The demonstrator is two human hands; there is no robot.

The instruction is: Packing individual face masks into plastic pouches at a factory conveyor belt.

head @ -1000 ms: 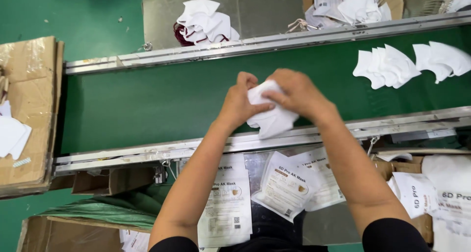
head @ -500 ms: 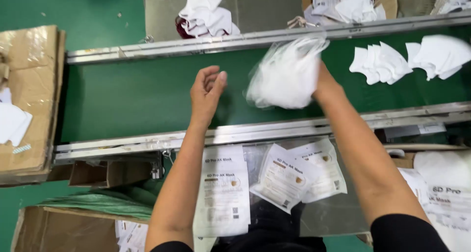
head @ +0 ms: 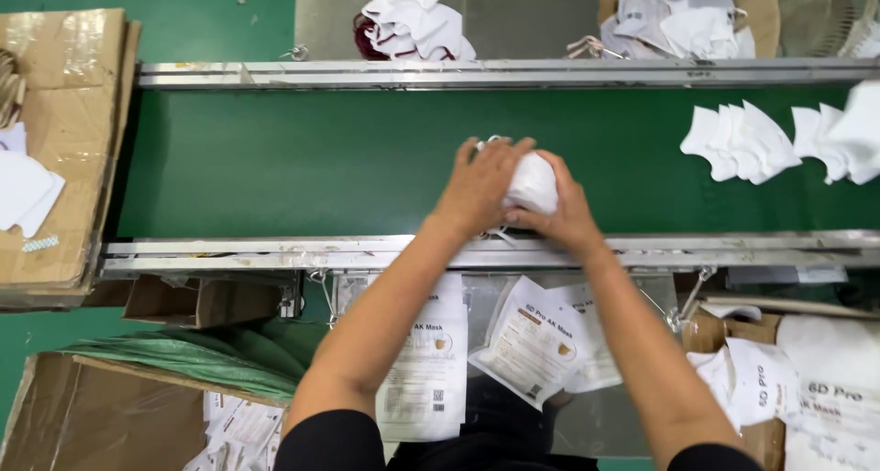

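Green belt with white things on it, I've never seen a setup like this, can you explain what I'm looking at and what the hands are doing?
This is one picture from a camera worn on a person's head, looking down at their own arms. The green surface is a conveyor belt with metal rails. The left hand and right hand together clasp a small bundle of white face masks over the belt. Further right, more white masks lie fanned out on it. Below the near rail sit printed paper packets; a cardboard box stands at the left.
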